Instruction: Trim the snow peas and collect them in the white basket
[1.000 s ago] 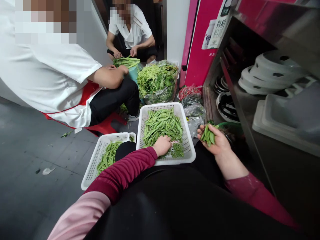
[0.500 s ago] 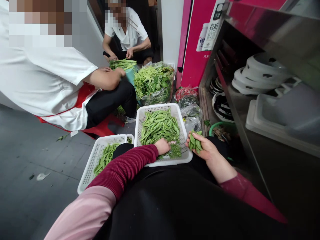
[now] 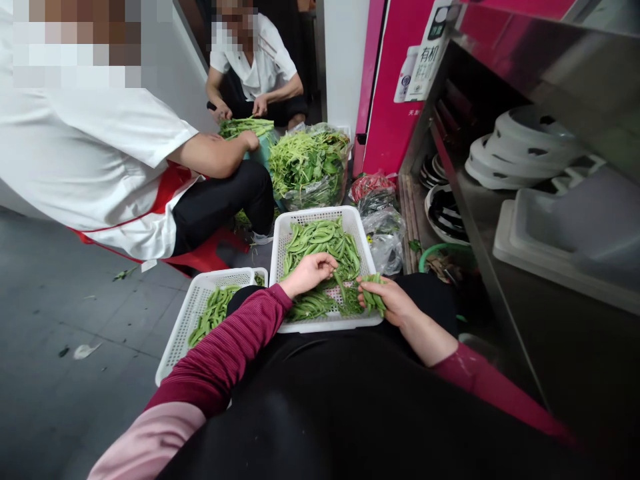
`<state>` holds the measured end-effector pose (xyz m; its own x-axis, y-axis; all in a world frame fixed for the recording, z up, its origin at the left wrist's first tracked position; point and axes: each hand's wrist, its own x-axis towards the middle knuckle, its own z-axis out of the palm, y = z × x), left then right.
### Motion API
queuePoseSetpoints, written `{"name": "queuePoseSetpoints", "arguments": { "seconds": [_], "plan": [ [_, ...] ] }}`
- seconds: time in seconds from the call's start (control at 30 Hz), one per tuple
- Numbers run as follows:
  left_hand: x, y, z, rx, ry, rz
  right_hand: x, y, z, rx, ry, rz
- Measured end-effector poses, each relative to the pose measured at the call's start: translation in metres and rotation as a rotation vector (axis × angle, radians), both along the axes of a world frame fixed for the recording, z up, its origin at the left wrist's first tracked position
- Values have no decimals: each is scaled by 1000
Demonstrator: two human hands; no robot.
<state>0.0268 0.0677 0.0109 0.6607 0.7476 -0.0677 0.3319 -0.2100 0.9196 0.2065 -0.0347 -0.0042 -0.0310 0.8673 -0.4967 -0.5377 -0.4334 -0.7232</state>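
Observation:
A white perforated basket [image 3: 367,240] with a heap of green pea pods [image 3: 323,239] rests on my lap. Over its near half, my left hand [image 3: 311,272] is closed in a pinch, and one pea pod [image 3: 341,285] hangs from its fingertips. At the basket's near right corner, my right hand [image 3: 395,301] is wrapped round a small bunch of pea pods [image 3: 373,297]. More pods and small green trimmings lie in the basket beneath my hands. To the left stands a second white basket [image 3: 175,333] with pea pods [image 3: 216,310] in it.
Two people in white tops [image 3: 107,147] sit ahead, handling green stems [image 3: 245,127]. A bag of leafy greens [image 3: 310,160] and clear plastic bags [image 3: 385,233] lie beyond the basket. On the right, a metal shelf [image 3: 480,247] holds white containers [image 3: 530,143]. Below it is a green-rimmed bin [image 3: 435,250].
My left hand has risen out of the pods, now with a pod at its fingertips. My right hand has moved left with its bunch to the basket's corner.

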Motion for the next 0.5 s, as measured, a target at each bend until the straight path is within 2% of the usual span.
{"name": "queuePoseSetpoints", "arguments": {
  "seconds": [0.1, 0.2, 0.37, 0.5],
  "plan": [
    [2, -9, 16, -300, -188, -62, -10, 0, -1, 23, 19, 121],
    [7, -19, 20, -393, -285, -25, -14, -1, -1, 32, 35, 184],
    [17, -35, 5, -458, -405, 213, -12, -5, -1, 6, 40, 162],
    [25, -51, -10, -519, -393, 376, -12, -10, -3, -57, 25, 180]
  ]
}}
